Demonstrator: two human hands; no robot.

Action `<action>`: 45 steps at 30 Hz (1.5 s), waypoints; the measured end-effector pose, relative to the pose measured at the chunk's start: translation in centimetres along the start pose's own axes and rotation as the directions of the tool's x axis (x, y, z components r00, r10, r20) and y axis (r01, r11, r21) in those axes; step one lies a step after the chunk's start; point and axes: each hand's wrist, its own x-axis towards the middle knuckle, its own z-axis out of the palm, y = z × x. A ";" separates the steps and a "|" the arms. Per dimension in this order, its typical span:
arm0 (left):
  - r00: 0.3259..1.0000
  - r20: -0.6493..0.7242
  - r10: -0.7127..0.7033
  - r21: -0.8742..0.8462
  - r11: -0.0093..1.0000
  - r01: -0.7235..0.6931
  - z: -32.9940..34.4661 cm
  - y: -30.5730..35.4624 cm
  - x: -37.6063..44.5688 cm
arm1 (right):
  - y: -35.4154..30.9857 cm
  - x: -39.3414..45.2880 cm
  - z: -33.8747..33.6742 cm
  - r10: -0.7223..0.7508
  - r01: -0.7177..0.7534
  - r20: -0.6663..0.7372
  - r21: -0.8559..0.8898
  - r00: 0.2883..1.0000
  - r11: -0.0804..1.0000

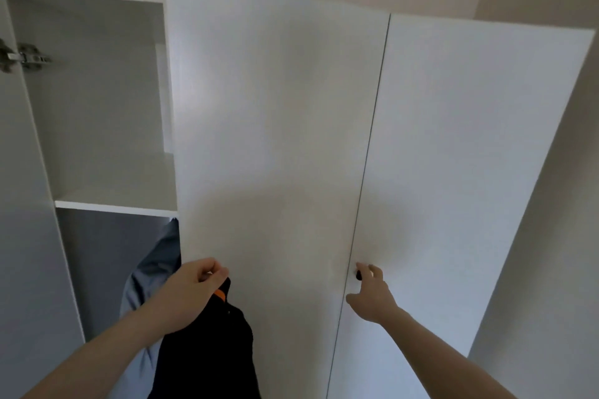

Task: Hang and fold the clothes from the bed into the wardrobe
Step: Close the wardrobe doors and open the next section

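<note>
Hanging limp from the left hand, the dark garment looks light and soft, best held at its top where the fingers are curled closed around it, probably on a hanger hidden in the fist. It drapes below that hand, against the left edge of the closed wardrobe door. The right hand, fingers loosely spread and holding nothing, touches the small dark knob.
</note>
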 end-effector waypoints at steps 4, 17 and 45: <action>0.999 -0.024 -0.039 -0.025 0.999 0.039 1.9 1.5 1.2 | 1.5 2.5 0.5 0.002 0.000 0.045 -0.050 0.999 0.999; 0.985 0.162 0.057 -0.016 0.998 -0.055 7.3 3.7 2.6 | 5.1 -5.0 3.8 -0.026 0.059 -0.224 0.143 0.974 0.988; 0.809 0.505 0.301 -0.018 0.941 -0.338 10.3 6.6 -4.1 | 15.8 -27.4 2.0 0.578 -0.253 -0.674 0.525 0.459 0.813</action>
